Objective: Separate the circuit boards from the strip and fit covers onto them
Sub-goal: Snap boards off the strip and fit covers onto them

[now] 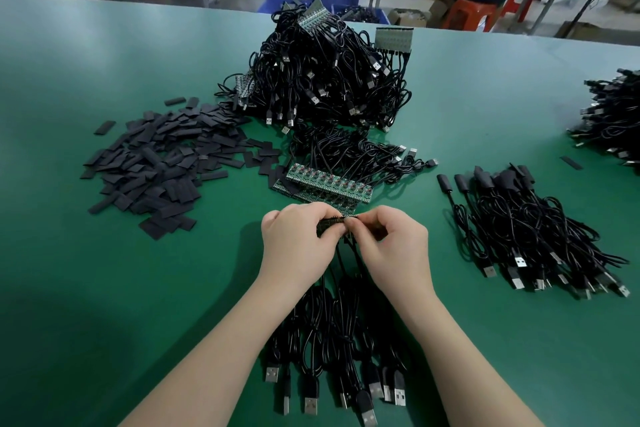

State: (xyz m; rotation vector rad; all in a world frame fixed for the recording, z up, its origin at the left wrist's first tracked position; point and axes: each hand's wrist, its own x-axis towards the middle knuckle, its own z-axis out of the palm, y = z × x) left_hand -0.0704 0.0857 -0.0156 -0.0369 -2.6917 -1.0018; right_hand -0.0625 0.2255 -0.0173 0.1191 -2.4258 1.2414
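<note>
Cables with USB plugs lie nearest me, fanned toward the table's near edge. I see my left hand and right hand both pinching a short board strip just above the table. More strips lie just beyond. Covers are heaped left, finished cables right. Bare green surface lies on both sides of the hands.

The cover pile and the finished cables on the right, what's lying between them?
In the head view, circuit board strips with black cables lie between the cover pile and finished cables.
</note>
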